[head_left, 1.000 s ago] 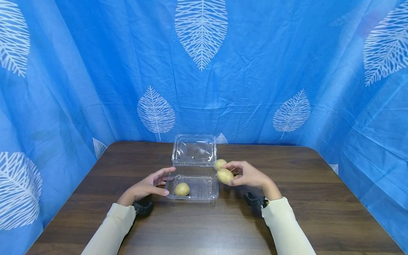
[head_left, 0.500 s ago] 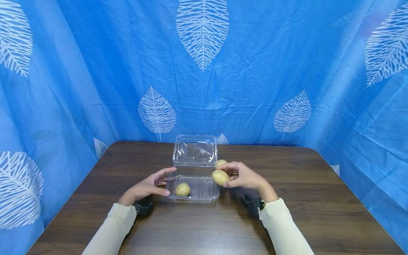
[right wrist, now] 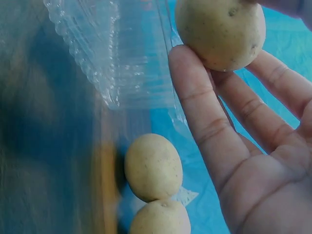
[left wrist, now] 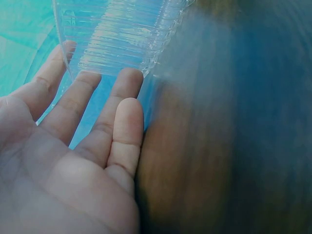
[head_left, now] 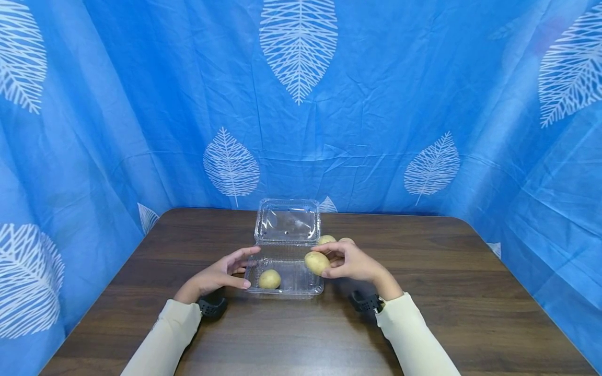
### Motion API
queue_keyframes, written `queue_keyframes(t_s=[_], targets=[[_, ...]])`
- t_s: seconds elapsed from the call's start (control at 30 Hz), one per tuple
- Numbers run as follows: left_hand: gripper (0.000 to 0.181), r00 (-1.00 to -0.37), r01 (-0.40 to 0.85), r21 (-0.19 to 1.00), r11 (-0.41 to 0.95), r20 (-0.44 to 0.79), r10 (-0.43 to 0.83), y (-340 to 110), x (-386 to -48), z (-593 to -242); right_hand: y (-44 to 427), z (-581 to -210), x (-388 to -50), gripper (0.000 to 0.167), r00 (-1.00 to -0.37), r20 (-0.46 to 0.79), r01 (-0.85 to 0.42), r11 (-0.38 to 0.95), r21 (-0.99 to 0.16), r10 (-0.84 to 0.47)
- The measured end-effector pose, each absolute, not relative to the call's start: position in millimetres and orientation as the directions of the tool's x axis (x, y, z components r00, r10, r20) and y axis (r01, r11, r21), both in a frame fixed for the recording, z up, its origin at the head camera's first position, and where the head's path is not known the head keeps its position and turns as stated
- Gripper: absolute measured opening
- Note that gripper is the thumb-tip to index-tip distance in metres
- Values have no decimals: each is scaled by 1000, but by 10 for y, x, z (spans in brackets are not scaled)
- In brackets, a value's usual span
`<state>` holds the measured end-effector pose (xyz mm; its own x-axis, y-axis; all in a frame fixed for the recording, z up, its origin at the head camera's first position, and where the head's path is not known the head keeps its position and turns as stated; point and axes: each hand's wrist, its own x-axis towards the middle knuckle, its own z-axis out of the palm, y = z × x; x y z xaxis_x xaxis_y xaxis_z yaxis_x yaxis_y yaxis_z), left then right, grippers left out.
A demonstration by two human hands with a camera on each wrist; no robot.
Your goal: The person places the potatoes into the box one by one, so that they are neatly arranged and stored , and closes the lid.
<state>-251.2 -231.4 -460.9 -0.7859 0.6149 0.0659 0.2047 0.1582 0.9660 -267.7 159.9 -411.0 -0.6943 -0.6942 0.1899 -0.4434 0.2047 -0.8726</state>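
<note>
A clear plastic clamshell container [head_left: 301,284] sits on the table with its lid [head_left: 288,222] raised at the back. One potato [head_left: 269,279] lies in its left front part. My left hand [head_left: 218,274] rests against the container's left side, thumb at the front corner; in the left wrist view its fairly straight fingers [left wrist: 127,114] meet the ribbed wall. With thumb and fingertips my right hand [head_left: 355,263] holds another potato [head_left: 316,263] over the container's right side. Behind that hand two more potatoes [right wrist: 153,167] lie on the table, partly hidden in the head view.
The brown wooden table [head_left: 263,339] stretches out on both sides of the container. A blue curtain with white leaf prints [head_left: 357,120] hangs behind and beside it. Each wrist wears a black strap [head_left: 364,302].
My right hand has carried its potato leftward, from beside the container to over its right edge, uncovering part of a second potato behind. My left hand stays put.
</note>
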Motion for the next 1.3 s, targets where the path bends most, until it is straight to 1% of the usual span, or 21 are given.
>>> queue_keyframes(t_s=[0.27, 0.57, 0.83, 1.03, 1.3], targets=[[90, -788, 199, 968, 150, 67, 612, -2313, -2497, -4614, 1524, -4127, -2636, 59, -701, 167, -421, 213, -882, -693], [90, -791, 194, 968, 160, 58, 609, -2305, -2486, -4607, 1456, -4132, -2617, 57, -684, 195, -454, 201, -868, -703], [90, -795, 194, 966, 172, 52, 604, -2301, -2481, -4590, 1379, -4133, -2588, 55, -688, 195, -455, 207, -866, -699], [90, -795, 193, 965, 174, 50, 604, -2299, -2486, -4586, 1325, -4147, -2568, 49, -686, 185, -437, 195, -878, -704], [89, -793, 194, 966, 171, 52, 607, -2302, -2493, -4592, 1287, -4193, -2578, 39, -657, 212, -503, 211, -838, -724]])
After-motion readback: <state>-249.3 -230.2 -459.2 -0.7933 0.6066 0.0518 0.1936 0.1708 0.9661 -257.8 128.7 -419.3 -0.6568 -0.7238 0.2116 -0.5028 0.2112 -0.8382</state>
